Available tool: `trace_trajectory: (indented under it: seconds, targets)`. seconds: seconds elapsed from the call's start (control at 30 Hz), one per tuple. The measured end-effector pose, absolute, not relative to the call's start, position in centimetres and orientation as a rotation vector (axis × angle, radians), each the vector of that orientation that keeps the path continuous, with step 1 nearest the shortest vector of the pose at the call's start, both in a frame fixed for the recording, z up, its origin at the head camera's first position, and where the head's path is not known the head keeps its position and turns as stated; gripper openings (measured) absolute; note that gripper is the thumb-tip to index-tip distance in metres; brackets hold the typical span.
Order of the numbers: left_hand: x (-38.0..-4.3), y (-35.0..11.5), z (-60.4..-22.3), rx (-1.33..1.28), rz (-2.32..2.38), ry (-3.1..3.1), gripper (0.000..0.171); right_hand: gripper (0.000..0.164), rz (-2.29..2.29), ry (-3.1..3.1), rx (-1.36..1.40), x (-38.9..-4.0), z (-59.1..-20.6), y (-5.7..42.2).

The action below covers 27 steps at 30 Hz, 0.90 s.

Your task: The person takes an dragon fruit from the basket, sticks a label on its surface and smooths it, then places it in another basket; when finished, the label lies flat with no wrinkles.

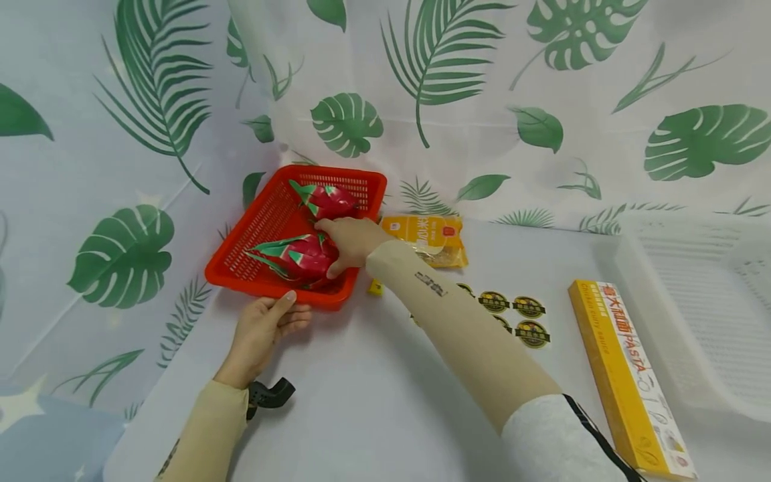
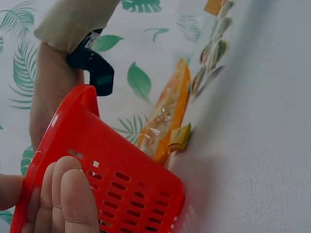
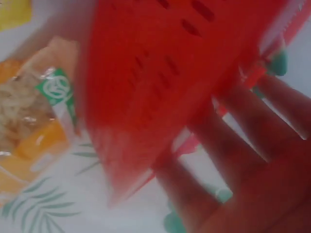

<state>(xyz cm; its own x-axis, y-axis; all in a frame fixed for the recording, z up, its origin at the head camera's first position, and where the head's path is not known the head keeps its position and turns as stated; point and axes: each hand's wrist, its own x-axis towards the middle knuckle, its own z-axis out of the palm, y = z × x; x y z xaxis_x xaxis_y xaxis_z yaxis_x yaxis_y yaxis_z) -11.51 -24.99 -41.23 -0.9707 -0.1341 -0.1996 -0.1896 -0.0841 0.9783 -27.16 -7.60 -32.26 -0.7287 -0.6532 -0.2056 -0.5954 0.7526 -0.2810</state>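
Note:
Two dragon fruits lie in a red perforated basket (image 1: 249, 231). The rear dragon fruit (image 1: 331, 199) is beside the basket's back wall; the front dragon fruit (image 1: 304, 258) has long green tips pointing left. Over the right rim comes my right hand (image 1: 349, 242), its thumb and fingers around the right end of the front fruit. The right wrist view is blurred and shows those fingers (image 3: 233, 141) spread at the rim. My left hand (image 1: 265, 328) holds the basket's front rim, thumb on top and fingers against the outer wall (image 2: 121, 179).
Right of the basket lie an orange food packet (image 1: 430, 237) and a small yellow piece (image 1: 376, 287). Several round dark stickers (image 1: 529, 306) are on the table. Farther right are a yellow pasta box (image 1: 626, 375) and a white plastic basket (image 1: 668, 321). Leaf-printed cloth (image 1: 446, 161) hangs behind.

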Motion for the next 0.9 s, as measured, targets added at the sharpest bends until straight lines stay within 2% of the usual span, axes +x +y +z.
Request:
trace_trajectory:
  seconds: [0.23, 0.5, 0.73, 0.9]
  targets:
    - [-11.7, -25.2, -41.5, -0.323, 2.288, 2.077, 0.04, 0.097, -0.052, 2.671, -1.121, -26.9, -32.5, -9.8]
    - [-11.8, -25.3, -41.2, -0.317, 2.301, 2.066, 0.045, 0.109, 0.176, 2.696, -1.073, -27.6, -33.2, -11.3]
    - [-12.0, -25.5, -41.6, -0.329, 2.279, 2.076, 0.044, 0.085, 0.362, 2.702, -1.052, -26.8, -31.9, -12.5]
    - [-12.0, -25.5, -41.6, -0.342, 2.282, 2.065, 0.043, 0.079, 0.388, 2.689, -1.027, -26.6, -32.3, -13.9]
